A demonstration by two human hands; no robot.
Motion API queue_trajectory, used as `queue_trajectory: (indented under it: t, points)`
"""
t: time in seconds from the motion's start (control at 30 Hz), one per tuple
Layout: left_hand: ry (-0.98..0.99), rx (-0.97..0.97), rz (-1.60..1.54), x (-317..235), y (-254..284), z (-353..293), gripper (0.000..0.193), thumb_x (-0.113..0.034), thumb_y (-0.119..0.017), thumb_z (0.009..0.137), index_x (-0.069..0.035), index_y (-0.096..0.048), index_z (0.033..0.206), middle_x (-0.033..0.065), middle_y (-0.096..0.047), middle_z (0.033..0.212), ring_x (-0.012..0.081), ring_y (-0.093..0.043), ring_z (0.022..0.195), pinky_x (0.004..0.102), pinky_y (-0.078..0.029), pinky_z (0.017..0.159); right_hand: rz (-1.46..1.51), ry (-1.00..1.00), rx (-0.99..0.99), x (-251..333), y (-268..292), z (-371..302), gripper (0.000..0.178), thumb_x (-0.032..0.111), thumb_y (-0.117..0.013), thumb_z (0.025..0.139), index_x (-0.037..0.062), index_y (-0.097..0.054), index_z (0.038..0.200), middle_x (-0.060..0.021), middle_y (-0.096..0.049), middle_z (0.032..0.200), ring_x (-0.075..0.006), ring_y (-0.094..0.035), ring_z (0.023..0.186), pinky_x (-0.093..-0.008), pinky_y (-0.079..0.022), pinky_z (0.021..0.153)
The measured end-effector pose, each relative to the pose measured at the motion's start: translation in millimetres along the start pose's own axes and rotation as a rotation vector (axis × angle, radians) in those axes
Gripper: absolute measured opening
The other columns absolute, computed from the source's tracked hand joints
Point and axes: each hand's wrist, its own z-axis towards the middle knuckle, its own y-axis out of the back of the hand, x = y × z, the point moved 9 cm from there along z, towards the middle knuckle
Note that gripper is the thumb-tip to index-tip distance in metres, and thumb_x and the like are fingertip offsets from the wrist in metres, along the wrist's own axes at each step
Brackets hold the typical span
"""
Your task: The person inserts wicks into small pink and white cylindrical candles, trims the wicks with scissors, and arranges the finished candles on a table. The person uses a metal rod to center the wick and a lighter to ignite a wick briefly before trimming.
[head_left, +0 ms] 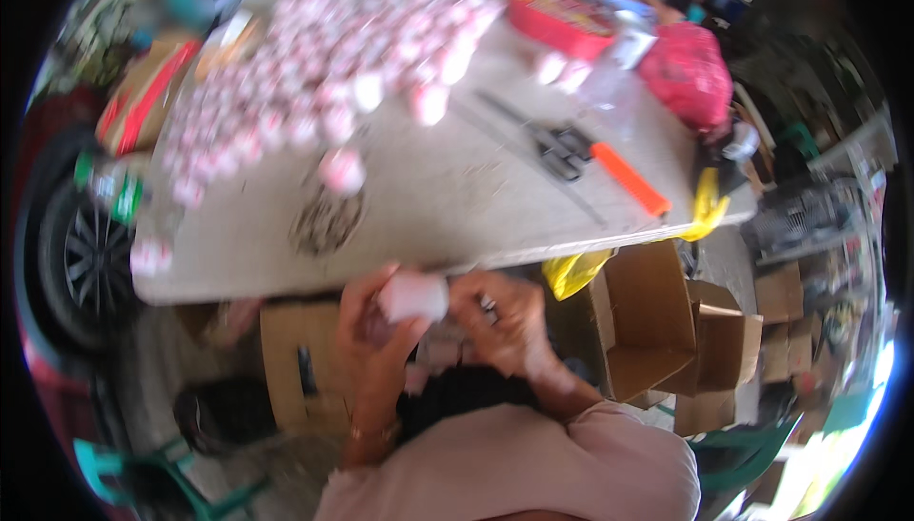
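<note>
My left hand (pixel 376 316) is wrapped round a small white and pink cylinder (pixel 415 296), which looks like a cup or jar and lies tilted just off the table's front edge. My right hand (pixel 505 321) is beside its right end, fingers curled. Something small and dark shows at those fingers, too blurred to name. Below the hands, several pinkish pieces (pixel 438 352) lie in my lap. On the table (pixel 428 207), a similar pink and white cylinder (pixel 342 171) stands near a round dark patch (pixel 327 221).
Many pink and white cylinders (pixel 314 55) cover the table's far left. Scissors (pixel 564 150) and an orange-handled tool (pixel 630 178) lie at the right, before a red box (pixel 560 21) and a pink bag (pixel 687 74). Open cardboard boxes (pixel 647 321) stand below right. People are across the table.
</note>
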Motion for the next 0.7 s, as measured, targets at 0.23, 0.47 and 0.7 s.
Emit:
queue_trajectory:
  t: [0.23,0.47,0.7]
  points:
    - [-0.019,0.137,-0.172,-8.0,-6.8,-1.2,0.054,0.006,-0.072,0.079,0.001,-0.051,0.128,0.0112,-0.058,0.12,0.0156,-0.059,0.109,0.0297,-0.049,0.094,0.145,-0.175,-0.03,-9.1,-3.6,-6.2,0.003,0.003,-0.065,0.089,0.0006,-0.063,0.089,-0.004,-0.062,0.075,-0.0087,-0.055,0.068,-0.0231,-0.046,0.063]
    - [-0.015,0.139,-0.197,-6.6,-5.2,-0.1,0.055,0.006,-0.072,0.079,0.001,-0.05,0.13,0.0117,-0.057,0.121,0.0165,-0.059,0.11,0.0307,-0.048,0.095,0.301,-0.276,-0.023,-16.0,-11.3,-8.2,0.004,0.002,-0.065,0.09,-0.0013,-0.064,0.091,-0.0037,-0.063,0.076,-0.0087,-0.056,0.07,-0.0229,-0.047,0.065]
    - [-0.017,0.114,-0.195,-6.9,8.3,2.2,0.059,0.009,-0.072,0.076,0.002,-0.049,0.13,0.0161,-0.057,0.123,0.021,-0.059,0.11,0.0328,-0.049,0.093,0.38,-0.261,0.091,-20.7,-25.1,-7.2,0.009,-0.001,-0.064,0.09,-0.0027,-0.064,0.099,-0.0062,-0.064,0.088,-0.0098,-0.058,0.079,-0.0237,-0.049,0.071]
